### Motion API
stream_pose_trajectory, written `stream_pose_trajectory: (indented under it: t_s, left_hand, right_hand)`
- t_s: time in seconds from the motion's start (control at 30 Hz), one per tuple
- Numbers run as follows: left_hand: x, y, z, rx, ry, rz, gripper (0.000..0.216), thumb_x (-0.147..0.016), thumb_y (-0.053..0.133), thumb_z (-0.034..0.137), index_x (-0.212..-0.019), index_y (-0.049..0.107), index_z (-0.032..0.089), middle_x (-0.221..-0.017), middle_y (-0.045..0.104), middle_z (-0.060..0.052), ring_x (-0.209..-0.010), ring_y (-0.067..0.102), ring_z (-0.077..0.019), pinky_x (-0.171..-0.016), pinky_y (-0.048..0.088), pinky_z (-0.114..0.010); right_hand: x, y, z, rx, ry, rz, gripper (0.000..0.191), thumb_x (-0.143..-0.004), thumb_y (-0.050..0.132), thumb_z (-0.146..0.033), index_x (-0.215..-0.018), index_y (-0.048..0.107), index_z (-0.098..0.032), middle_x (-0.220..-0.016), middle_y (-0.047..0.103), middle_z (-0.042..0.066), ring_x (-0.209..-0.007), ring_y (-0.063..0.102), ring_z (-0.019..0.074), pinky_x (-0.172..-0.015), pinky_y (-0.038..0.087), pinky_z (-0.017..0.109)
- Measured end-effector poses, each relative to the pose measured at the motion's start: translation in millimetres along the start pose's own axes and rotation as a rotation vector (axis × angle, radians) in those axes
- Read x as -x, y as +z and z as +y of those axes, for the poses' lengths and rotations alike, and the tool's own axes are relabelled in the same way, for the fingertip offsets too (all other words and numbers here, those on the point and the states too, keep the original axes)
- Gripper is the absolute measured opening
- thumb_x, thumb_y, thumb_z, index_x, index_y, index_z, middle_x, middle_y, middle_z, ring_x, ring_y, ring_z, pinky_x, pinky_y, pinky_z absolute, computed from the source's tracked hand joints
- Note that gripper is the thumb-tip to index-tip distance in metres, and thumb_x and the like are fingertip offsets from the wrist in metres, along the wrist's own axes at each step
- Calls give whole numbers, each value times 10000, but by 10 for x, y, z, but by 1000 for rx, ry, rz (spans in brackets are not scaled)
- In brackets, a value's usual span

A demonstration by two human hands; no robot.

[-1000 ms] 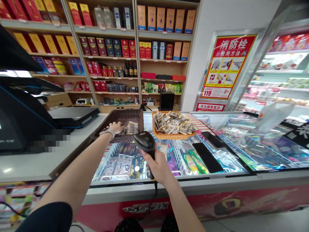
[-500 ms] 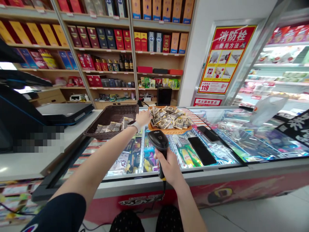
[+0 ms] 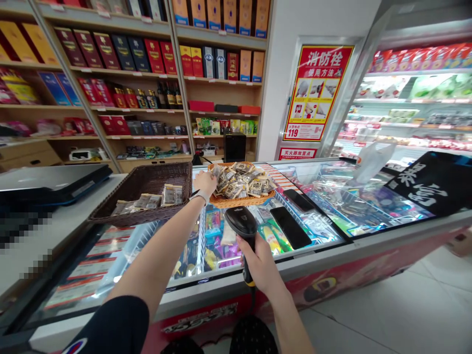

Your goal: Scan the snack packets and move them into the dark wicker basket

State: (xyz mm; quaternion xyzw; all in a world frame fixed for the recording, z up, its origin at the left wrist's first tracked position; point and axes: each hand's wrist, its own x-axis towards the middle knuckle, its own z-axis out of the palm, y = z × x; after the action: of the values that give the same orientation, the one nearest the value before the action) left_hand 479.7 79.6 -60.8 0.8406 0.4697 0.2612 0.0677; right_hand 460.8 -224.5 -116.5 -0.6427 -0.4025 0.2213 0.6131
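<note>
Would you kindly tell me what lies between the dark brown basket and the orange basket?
The head view shows the left hand between them, at the orange basket.

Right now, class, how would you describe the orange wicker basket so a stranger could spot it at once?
Find the long glass-topped freezer. Toward its far edge, just right of the dark brown basket, sits the orange wicker basket. It is heaped with packets, while its darker neighbour holds just a few.
</note>
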Motion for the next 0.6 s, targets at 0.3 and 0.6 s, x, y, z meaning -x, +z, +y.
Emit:
stream_pose_trajectory:
  t_s: [0.3, 0.6]
  left_hand:
    - [581, -557, -765, 553, 165, 31, 374, -867, 590, 513, -700, 682, 191, -775, 761, -99, -784, 702, -243, -725, 504, -290]
    - [1302, -525, -1289, 725, 40, 66, 457, -833, 621, 615, -744, 714, 177, -606, 609, -9, -523, 490, -126, -475, 368, -230]
  right_hand:
    - [-37, 131, 71, -48, -27, 10, 393, -960, 565, -545, -1046, 673, -178, -682, 594, -9, -578, 602, 189, -529, 503, 285]
    - [75, 264, -96, 42, -16, -142, 325, -970, 547, -532, -919, 610, -217, -624, 533, -35, -545, 572, 181, -505, 456, 273]
